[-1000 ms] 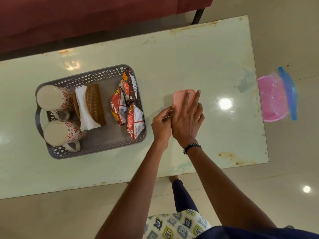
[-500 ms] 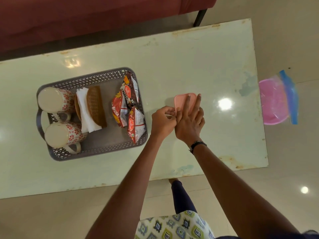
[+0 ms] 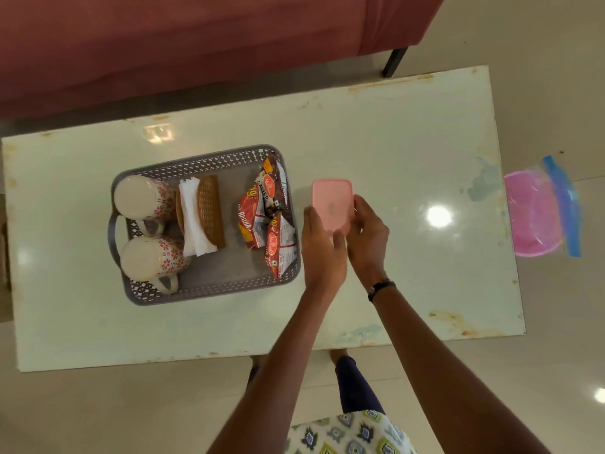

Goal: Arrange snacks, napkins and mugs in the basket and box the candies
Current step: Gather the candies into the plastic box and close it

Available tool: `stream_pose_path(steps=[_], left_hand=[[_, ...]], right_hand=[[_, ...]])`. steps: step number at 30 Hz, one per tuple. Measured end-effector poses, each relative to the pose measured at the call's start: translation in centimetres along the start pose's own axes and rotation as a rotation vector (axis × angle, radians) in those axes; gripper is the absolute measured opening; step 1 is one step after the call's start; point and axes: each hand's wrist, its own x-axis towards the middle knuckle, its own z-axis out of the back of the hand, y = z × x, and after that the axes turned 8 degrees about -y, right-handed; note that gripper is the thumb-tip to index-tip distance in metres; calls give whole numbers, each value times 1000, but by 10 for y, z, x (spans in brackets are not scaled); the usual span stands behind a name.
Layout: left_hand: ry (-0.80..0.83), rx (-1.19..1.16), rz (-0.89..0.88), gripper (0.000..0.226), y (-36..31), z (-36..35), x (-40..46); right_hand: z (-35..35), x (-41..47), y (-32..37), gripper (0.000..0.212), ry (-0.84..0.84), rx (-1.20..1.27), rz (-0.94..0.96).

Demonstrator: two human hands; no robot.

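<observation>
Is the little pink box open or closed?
Closed. The pink box shows one flat pink lid across its top, nothing inside visible, held between the left hand and right hand.

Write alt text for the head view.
Both hands, left and right, hold a closed pink box over a pale table. Beside it, a grey basket holds two mugs, napkins and snack packets.
</observation>
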Motion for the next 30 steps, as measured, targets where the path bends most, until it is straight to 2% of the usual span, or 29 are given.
stream_pose_path(steps=[5, 9, 12, 15, 19, 22, 24, 26, 30], left_hand=[[70, 81, 61, 55, 15, -1, 6], [38, 50, -67, 57, 25, 6, -6], [-98, -52, -245, 45, 33, 30, -24], [-338, -133, -283, 32, 51, 68, -27], [-624, -180, -122, 35, 104, 127, 0], [-710, -131, 195, 50, 159, 169, 27], [-645, -83, 405, 53, 187, 194, 40], [-517, -61, 517, 46, 203, 211, 46], [-417, -49, 437, 38, 214, 231, 45]], right_hand=[[-13, -7, 6, 27, 19, -17, 28], [-13, -8, 7, 31, 30, -24, -5], [-13, -11, 8, 40, 7, -91, -55], [-12, -24, 19, 36, -48, -122, 68], [-21, -49, 40, 24, 49, -149, 122], [-33, -62, 48, 22, 109, -202, 151], [-41, -64, 47, 23, 116, -233, 149], [-47, -67, 44, 24, 97, -279, 127], [-53, -74, 39, 24, 31, -334, 100]])
